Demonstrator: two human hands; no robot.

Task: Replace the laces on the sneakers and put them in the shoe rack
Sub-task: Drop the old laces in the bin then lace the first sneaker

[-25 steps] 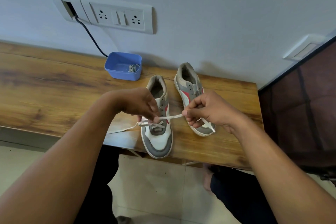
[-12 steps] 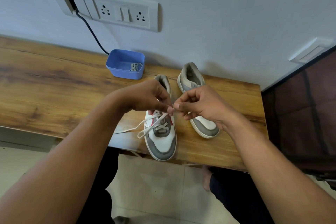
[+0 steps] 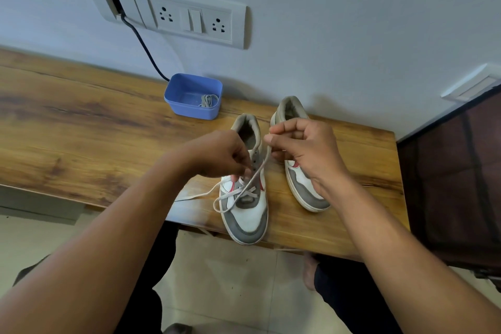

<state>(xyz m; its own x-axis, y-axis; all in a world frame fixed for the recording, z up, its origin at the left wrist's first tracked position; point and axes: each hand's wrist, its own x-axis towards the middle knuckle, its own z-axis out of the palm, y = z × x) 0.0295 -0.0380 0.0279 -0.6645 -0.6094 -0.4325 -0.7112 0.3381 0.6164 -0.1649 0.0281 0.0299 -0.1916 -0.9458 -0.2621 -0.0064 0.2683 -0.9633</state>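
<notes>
Two white, grey and red sneakers stand on a wooden table, toes toward me. The left sneaker has a white lace threaded through its lower eyelets. My right hand pinches one end of that lace and holds it raised above the shoe. My left hand sits over the shoe's eyelets with its fingertips curled on the lace there. The lace's other end trails left across the table. The right sneaker is partly hidden behind my right hand and shows no lace.
A blue plastic tub with a coiled grey lace stands at the wall behind the shoes. A socket panel with a black cable is on the wall. A dark mesh rack stands to the right of the table.
My right hand has pulled the lace end up and away from the shoe, drawing it taut. My left hand stayed at the eyelets. The camera has moved closer.
</notes>
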